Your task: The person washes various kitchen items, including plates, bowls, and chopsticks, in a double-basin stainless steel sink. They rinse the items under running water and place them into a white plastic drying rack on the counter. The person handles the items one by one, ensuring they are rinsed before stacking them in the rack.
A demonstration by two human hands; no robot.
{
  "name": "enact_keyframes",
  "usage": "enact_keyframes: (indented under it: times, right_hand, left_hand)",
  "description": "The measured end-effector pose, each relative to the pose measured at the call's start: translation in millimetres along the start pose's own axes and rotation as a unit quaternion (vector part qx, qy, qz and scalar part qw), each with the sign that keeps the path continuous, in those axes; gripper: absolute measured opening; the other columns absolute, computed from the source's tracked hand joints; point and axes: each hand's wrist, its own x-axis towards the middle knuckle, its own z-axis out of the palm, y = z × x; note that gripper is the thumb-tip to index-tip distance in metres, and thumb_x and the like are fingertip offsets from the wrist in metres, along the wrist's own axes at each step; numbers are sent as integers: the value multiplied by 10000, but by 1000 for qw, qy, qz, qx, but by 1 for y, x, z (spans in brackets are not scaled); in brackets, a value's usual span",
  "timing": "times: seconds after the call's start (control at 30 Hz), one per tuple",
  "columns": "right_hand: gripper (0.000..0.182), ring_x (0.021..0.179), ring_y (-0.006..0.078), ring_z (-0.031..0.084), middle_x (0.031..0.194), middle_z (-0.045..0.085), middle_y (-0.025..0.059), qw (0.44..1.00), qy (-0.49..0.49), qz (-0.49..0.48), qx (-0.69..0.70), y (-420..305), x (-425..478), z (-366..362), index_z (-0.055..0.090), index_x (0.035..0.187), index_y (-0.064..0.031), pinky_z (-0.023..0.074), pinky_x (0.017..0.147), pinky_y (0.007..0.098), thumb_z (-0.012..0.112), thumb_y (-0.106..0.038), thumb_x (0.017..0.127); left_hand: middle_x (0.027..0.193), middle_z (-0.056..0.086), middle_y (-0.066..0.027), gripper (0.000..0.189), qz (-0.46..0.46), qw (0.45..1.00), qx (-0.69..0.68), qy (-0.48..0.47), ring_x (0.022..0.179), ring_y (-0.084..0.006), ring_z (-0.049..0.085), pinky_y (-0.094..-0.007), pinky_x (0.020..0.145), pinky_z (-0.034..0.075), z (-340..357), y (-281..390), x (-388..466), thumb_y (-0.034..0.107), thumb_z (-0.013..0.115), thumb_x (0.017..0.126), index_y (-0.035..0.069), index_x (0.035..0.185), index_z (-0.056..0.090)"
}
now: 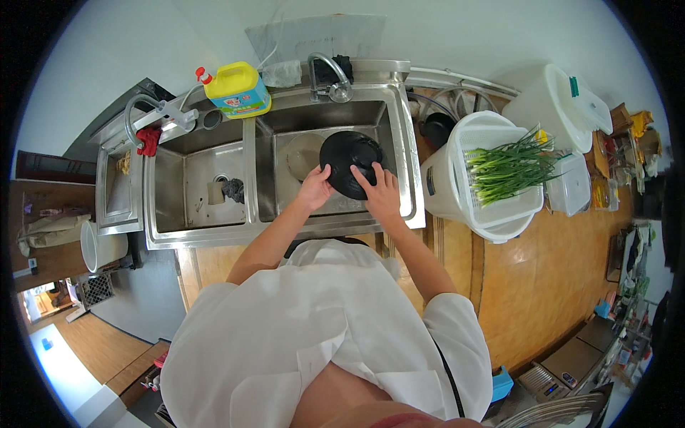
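A round black dish (348,163) is held up over the right basin (267,187) of a stainless steel sink. My left hand (317,188) grips its lower left rim, the thumb lying on top. At the dish's lower right, my right hand (381,192) has its fingers spread over the surface and edge. Underneath, on the basin floor, sits a pale round dish (304,155), partly hidden by the black one. The curved metal faucet (327,67) stands at the back of this basin; I cannot tell whether water runs.
In the left basin (182,176), a dark scrubbing pad (233,190) lies beside a beige sponge-like piece (215,193). A yellow detergent jug (238,88) stands on the back ledge. Right of the sink, green scallions (508,171) fill a white basket (465,184) atop a white bin (441,176).
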Motion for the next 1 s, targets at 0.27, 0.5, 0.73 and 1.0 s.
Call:
enact_keyframes:
  times: [0.27, 0.5, 0.73, 1.0]
  right_hand:
    - [810, 971, 328, 525, 1253, 479, 122, 999, 6, -43, 15, -10, 7, -2, 456, 1440, -402, 433, 909, 473, 602, -26, 737]
    - [817, 992, 339, 502, 1245, 457, 139, 995, 19, -96, 13, -36, 22, 1, 523, 1385, -370, 413, 894, 487, 659, -7, 666]
    - [872, 1030, 362, 492, 1282, 413, 171, 977, -60, -166, 120, -106, 32, -4, 520, 1378, -359, 414, 905, 482, 772, -91, 586]
    - [943, 1111, 385, 488, 1314, 391, 219, 887, -181, -243, 348, -258, 14, -11, 455, 1428, -338, 453, 926, 443, 819, -117, 586]
  left_hand:
    - [1168, 668, -6, 316, 11, 1000, -10, 0, 1039, -158, 652, -346, 924, 527, -15, 10, -16, 292, 574, 994, 104, 1248, 567]
    - [1130, 682, -5, 258, 48, 998, -48, 5, 1011, -157, 663, -343, 892, 543, -34, 23, -42, 273, 581, 992, 110, 1191, 603]
    - [1064, 701, -22, 212, 142, 981, -91, 93, 955, -150, 681, -324, 848, 561, -35, 49, -142, 193, 598, 980, 76, 1153, 630]
    - [1038, 701, -47, 293, 313, 914, -39, 256, 903, -151, 684, -323, 809, 571, -72, 55, -311, 229, 610, 974, 29, 1188, 610]
